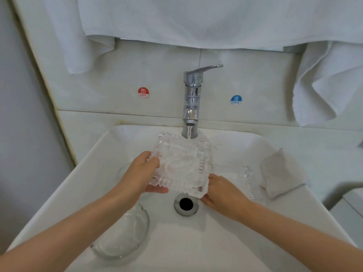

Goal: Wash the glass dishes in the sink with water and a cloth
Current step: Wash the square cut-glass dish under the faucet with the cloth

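The left hand (141, 173) reaches in from the lower left. Its fingers and thumb are curled round the left edge of a square cut-glass dish (182, 163), which is held tilted over the sink (196, 242) under the running tap (191, 99). The right hand (222, 191) grips the dish's near right corner, fingers curled beneath. A round glass dish (121, 238) lies in the basin under the left forearm. The drain (186, 204) sits below the held dish. Another glass dish (247, 179) and a grey cloth (279, 173) lie at the sink's right side.
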The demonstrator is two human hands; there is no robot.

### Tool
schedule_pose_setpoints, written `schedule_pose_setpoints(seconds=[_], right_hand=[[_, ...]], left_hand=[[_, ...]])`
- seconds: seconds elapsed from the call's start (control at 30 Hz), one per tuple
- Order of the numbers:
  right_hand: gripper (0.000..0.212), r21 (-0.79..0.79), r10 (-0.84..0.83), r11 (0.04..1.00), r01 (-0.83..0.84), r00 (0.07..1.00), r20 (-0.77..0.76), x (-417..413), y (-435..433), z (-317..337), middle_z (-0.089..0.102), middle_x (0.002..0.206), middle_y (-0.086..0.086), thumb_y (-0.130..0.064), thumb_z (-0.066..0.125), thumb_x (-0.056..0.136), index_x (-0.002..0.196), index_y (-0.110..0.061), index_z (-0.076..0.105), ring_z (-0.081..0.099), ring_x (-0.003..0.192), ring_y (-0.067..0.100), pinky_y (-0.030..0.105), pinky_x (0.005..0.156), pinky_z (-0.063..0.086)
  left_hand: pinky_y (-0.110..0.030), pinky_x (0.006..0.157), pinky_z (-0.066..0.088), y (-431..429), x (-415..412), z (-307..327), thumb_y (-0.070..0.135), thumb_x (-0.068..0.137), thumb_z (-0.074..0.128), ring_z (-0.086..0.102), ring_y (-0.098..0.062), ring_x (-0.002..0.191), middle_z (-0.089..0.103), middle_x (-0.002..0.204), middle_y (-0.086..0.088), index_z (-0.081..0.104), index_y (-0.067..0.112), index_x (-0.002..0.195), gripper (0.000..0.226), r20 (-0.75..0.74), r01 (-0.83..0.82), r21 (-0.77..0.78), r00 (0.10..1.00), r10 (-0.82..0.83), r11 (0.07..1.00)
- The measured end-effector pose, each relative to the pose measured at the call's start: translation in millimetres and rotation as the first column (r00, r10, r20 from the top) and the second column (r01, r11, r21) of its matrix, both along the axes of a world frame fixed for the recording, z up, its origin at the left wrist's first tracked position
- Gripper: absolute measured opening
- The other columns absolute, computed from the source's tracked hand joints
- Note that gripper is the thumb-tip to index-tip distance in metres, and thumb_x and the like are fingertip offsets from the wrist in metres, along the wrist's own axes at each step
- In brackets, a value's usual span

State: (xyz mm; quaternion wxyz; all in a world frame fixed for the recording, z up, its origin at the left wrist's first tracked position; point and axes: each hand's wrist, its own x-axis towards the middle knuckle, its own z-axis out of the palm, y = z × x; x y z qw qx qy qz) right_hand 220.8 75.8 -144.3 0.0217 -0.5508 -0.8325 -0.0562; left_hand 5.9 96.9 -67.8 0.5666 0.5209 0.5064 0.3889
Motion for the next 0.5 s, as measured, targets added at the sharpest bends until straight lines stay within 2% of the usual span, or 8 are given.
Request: schedule_pose_setpoints(seconds=[0.07,0.2,0.27,0.33,0.4,0.43,0.47,0.5], right_hand=[[0.058,0.05,0.008,0.999,-0.007,1.0,-0.002,3,5,-8,0.068,0.087,0.005,-0.042,0.021,0.087,0.087,-0.011,0.07,0.062,0.084,0.027,0.036,0.067,0.053],[0.075,-0.024,-0.021,1.0,0.02,1.0,-0.004,8,8,-10,0.065,0.106,0.006,-0.051,0.006,0.087,0.106,-0.011,0.067,0.056,0.102,0.027,0.038,0.086,0.046],[0.08,-0.054,-0.025,0.998,0.023,0.999,-0.042,9,7,-8,0.065,0.103,0.006,-0.057,0.004,0.087,0.102,-0.011,0.068,0.056,0.099,0.026,0.038,0.085,0.047],[0.067,-0.065,-0.011,0.998,0.004,0.994,-0.11,9,2,-4,0.066,0.1,0.006,-0.054,0.017,0.088,0.097,-0.011,0.067,0.056,0.096,0.026,0.038,0.083,0.047],[0.041,-0.056,-0.012,0.998,-0.001,0.975,-0.222,10,-3,3,0.066,0.104,0.004,-0.041,0.04,0.095,0.102,-0.012,0.067,0.056,0.099,0.024,0.032,0.086,0.043],[0.028,-0.06,-0.081,0.996,0.065,0.937,-0.339,11,-3,10,0.066,0.106,0.001,-0.031,0.047,0.096,0.104,-0.013,0.067,0.057,0.1,0.022,0.026,0.084,0.04],[0.021,-0.055,-0.188,0.981,0.186,0.835,-0.517,11,-2,22,0.066,0.105,-0.002,-0.023,0.049,0.096,0.103,-0.013,0.067,0.058,0.097,0.019,0.021,0.081,0.038],[0.02,-0.1,-0.28,0.948,0.303,0.64,-0.716,11,1,35,0.066,0.102,-0.004,-0.018,0.047,0.097,0.101,-0.015,0.066,0.06,0.093,0.018,0.02,0.077,0.038]], left_hand=[[-0.025,0.044,0.052,0,1,-1,0.004,0.093,0.037,0.06,-0.024,0.072,0.057,0.096,-0.011,0.054,0.012,0.093,0.018,0.004,0.015,0.005,1.0,-0.015,1.0],[-0.027,0.046,0.053,0,0,-3,0.006,0.094,0.04,0.061,-0.023,0.069,0.058,0.092,-0.009,0.054,0.011,0.1,0.017,-0.006,0.03,0.024,1.0,-0.03,0.999],[-0.027,0.046,0.053,1,0,-4,0.006,0.094,0.039,0.062,-0.023,0.069,0.059,0.092,-0.009,0.054,0.01,0.102,0.017,-0.007,0.031,0.028,0.999,-0.031,0.999],[-0.027,0.046,0.053,1,0,-4,0.005,0.093,0.039,0.061,-0.023,0.067,0.058,0.091,-0.009,0.054,0.01,0.098,0.016,-0.003,0.024,0.027,1.0,-0.024,0.999],[-0.027,0.046,0.053,1,-1,-4,0.004,0.093,0.039,0.06,-0.022,0.066,0.058,0.092,-0.01,0.054,0.011,0.094,0.016,-0.004,0.017,0.026,1.0,-0.017,1.0],[-0.027,0.046,0.053,2,-1,-4,0.004,0.093,0.039,0.06,-0.022,0.067,0.058,0.094,-0.011,0.054,0.012,0.094,0.017,-0.007,0.018,0.03,1.0,-0.018,0.999],[-0.027,0.046,0.053,2,-2,-4,0.005,0.093,0.039,0.06,-0.023,0.069,0.058,0.096,-0.011,0.054,0.012,0.095,0.017,-0.011,0.022,0.036,1.0,-0.021,0.999],[-0.027,0.046,0.053,3,-2,-4,0.005,0.093,0.039,0.06,-0.024,0.07,0.059,0.098,-0.012,0.054,0.012,0.096,0.017,-0.012,0.028,0.043,1.0,-0.027,0.999]])
